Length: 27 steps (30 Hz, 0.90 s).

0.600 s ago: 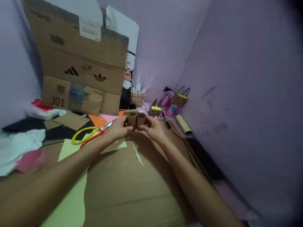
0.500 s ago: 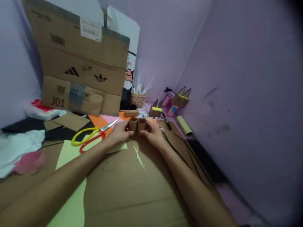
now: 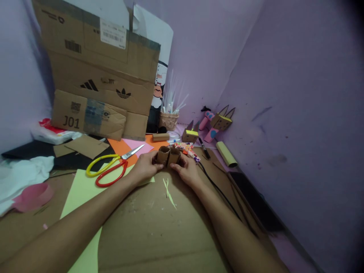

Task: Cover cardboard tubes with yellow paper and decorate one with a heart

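a cardboard sheet (image 3: 159, 246) is being spread across the near middle of the scene. at the far left, an upright brown box panel (image 3: 99, 68) is being marked by adidas logos and the lettering j01. at the left of the sheet, pale green paper (image 3: 85, 250) is being partly overlapped by yellow-and-red-handled scissors (image 3: 125, 156), which are being touched by neither hand.

in the middle, the left hand (image 3: 146, 166) is being kept closed, its thumb and fingers being gripped on the left cardboard tube (image 3: 163, 156). the right hand (image 3: 187, 170) is being kept closed likewise on the right cardboard tube (image 3: 174, 157), with its thumb being pressed to the near side. both tubes are being held upright, side by side, with their open ends being turned upward; whether they are touching each other or the sheet cannot be told.

since just before, the pair is being brought lower and nearer, so the brown cardboard roll (image 3: 160, 137) and the floral-patterned piece (image 3: 184, 149) on the far side are being more fully uncovered. for the work in hand, this is being judged as positioning: the tubes are being kept paired and neither is being released.

on the near side, thin yellow-green paper strips (image 3: 171, 199) are being left lying loose.
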Each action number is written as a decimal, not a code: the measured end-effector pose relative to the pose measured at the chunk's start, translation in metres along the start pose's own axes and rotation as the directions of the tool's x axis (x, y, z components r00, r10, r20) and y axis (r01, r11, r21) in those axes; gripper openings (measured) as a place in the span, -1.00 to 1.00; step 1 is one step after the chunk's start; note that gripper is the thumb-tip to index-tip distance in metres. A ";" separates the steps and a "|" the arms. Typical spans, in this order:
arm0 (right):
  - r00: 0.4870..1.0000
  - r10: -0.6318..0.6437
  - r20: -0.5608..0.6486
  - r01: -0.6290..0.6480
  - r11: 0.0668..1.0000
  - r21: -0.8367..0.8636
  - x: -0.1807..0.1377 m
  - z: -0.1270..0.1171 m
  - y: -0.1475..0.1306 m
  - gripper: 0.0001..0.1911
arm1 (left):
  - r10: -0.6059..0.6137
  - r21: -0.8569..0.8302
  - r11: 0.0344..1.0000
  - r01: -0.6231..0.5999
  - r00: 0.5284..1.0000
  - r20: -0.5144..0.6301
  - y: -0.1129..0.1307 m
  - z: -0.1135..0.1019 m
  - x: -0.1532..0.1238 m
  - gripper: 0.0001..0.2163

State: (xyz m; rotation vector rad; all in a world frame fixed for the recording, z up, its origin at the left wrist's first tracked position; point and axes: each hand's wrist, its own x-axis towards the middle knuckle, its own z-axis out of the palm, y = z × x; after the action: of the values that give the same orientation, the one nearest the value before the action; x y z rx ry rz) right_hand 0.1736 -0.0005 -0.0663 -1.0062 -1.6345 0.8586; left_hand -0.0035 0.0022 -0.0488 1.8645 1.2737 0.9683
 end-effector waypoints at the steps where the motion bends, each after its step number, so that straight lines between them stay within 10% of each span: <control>1: 1.000 0.001 0.001 -0.001 1.000 -0.002 0.000 0.000 0.000 -0.68 | 0.003 -0.001 1.000 -0.003 1.000 0.004 0.000 0.000 0.000 -0.69; 27: 1.000 -0.004 0.005 0.005 0.962 -0.272 -0.019 0.016 -0.042 -0.81 | 0.053 0.000 0.999 -0.054 0.988 0.148 0.030 -0.015 -0.013 -0.55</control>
State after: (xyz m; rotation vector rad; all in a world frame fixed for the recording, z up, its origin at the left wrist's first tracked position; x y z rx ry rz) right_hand 0.1527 -0.0363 -0.0400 -1.1893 -1.7912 0.6430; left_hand -0.0059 -0.0175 -0.0184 1.9436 1.1431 0.8380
